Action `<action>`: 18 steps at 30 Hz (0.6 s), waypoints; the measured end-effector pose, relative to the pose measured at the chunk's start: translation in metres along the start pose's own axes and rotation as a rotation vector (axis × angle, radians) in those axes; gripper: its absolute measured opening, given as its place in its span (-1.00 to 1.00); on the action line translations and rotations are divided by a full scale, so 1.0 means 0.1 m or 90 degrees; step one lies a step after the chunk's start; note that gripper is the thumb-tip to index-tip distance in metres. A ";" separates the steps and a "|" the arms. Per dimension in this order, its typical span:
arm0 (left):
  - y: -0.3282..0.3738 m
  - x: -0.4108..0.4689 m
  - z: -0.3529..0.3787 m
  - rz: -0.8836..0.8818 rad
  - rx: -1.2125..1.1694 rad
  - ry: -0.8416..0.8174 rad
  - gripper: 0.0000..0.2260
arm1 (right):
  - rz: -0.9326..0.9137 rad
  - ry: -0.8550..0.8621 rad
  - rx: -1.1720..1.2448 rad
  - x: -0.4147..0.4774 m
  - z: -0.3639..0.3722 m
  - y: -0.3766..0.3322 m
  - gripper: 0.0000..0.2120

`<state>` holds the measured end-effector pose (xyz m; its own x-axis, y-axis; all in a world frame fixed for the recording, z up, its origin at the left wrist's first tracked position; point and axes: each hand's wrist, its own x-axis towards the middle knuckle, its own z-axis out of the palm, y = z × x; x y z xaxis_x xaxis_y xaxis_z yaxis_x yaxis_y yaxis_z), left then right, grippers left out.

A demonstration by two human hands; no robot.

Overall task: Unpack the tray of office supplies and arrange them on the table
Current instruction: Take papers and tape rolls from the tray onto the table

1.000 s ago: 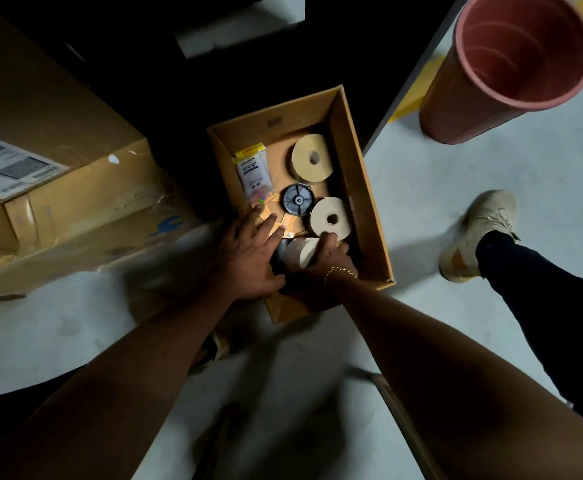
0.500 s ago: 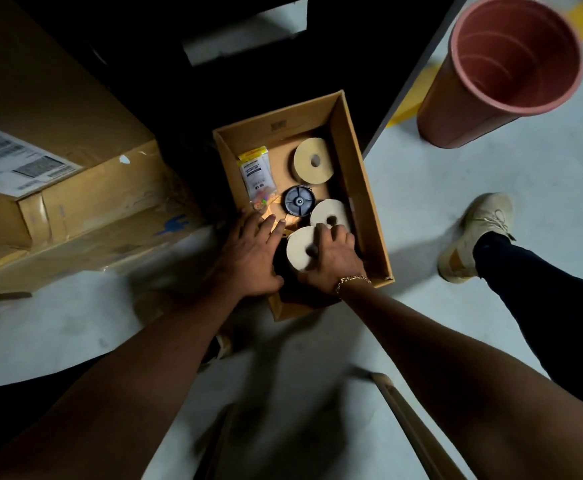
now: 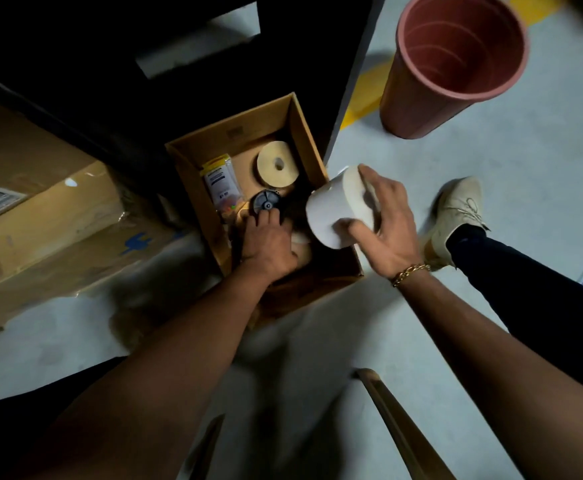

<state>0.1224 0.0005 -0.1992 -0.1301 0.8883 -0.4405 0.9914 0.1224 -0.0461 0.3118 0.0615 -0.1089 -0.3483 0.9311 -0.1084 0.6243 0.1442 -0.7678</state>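
Observation:
A shallow cardboard tray point(image 3: 193, 174) sits on the pale floor, half under a dark table. Inside it lie a cream tape roll point(image 3: 278, 164), a packet with a yellow header point(image 3: 221, 183) and a dark round disc point(image 3: 264, 204). My right hand point(image 3: 387, 230) is shut on a white paper roll point(image 3: 335, 213), held above the tray's right wall. My left hand point(image 3: 269, 244) reaches into the tray, fingertips at the dark disc, over another pale roll point(image 3: 300, 249) that is mostly hidden.
A large taped cardboard box point(image 3: 40, 216) lies left of the tray. A pink bin point(image 3: 456, 60) stands at the upper right. My beige shoe point(image 3: 456, 216) and dark trouser leg are right of the tray. A wooden chair edge point(image 3: 397, 424) is below.
My right hand has lifted the white roll out of the tray and carried it right. My left hand moved deeper into the tray toward the dark disc.

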 end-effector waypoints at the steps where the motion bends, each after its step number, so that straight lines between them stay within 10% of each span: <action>1: 0.04 0.06 0.02 0.010 -0.024 -0.007 -0.35 | 0.009 0.023 -0.001 0.05 -0.07 0.05 -0.24; 11: 0.21 0.52 0.37 0.021 -0.009 -0.049 0.07 | 0.109 0.056 -0.097 0.41 -0.27 0.65 -0.18; 18: 0.26 0.57 0.48 0.005 0.005 0.043 -0.01 | 0.133 0.012 -0.128 0.49 -0.18 0.86 -0.18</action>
<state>0.1409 0.0334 -0.2682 -0.1230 0.9168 -0.3799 0.9924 0.1124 -0.0502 0.3611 0.1253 -0.1692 -0.1852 0.9535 -0.2377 0.8078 0.0101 -0.5893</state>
